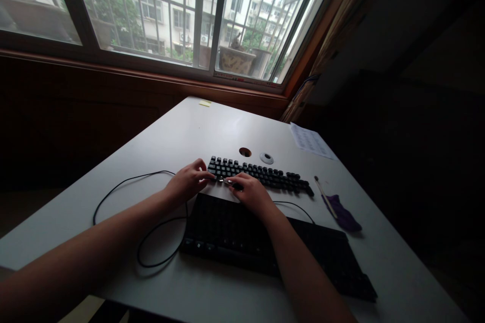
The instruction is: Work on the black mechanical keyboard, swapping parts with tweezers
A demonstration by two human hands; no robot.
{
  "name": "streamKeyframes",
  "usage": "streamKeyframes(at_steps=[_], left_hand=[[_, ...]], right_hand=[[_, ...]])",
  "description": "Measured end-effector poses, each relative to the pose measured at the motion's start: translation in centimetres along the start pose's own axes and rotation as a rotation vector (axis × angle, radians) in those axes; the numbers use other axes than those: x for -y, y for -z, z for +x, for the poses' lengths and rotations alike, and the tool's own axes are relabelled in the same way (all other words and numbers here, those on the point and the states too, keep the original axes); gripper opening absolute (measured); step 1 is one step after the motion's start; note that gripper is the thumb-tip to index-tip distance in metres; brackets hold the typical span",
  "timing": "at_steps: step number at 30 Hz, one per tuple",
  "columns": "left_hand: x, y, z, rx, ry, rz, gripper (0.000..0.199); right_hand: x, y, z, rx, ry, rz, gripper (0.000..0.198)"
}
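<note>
- A big window [200, 10] with bars is in front of me. It is bright outside and dark around the window.
- The white table [162, 136] is below it. Paper [309, 140] and a purple cloth [344, 216] lie near its right edge.
- My left arm [102, 234] comes in from the left. My right arm [299, 262] goes over the board [227, 237].
- That board is black and lies close to me.
- A black cord [157, 266] loops on its left.
- Small black keys [261, 172] sit in rows just past the board.
- My left hand [189, 180] is at their left end, finger and thumb bent close. I can't tell if they pinch a key.
- My right hand [249, 192] is just beside it, pinching a shiny thing [227, 180] by the near row.
</note>
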State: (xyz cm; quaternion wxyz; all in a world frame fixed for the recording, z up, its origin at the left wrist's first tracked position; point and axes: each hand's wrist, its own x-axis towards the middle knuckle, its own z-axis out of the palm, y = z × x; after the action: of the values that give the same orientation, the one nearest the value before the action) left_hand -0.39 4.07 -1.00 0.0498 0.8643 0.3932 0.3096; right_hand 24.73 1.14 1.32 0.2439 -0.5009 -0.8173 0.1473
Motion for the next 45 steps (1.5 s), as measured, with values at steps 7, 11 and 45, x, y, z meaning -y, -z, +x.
streamKeyframes(at_steps=[7,11,45], left_hand=[[-0.2,0.2,0.0,0.012,0.007,-0.004,0.019],[-0.2,0.1,0.0,0.009,0.008,-0.010,0.021],[0.0,-0.5,0.5,0.042,0.064,0.050,0.017]], right_hand=[[-0.1,-0.1,0.0,0.007,0.006,0.004,0.030],[-0.2,0.1,-0.1,-0.004,0.010,0.008,0.030],[0.3,1.3,0.0,-0.355,0.013,0.114,0.017]])
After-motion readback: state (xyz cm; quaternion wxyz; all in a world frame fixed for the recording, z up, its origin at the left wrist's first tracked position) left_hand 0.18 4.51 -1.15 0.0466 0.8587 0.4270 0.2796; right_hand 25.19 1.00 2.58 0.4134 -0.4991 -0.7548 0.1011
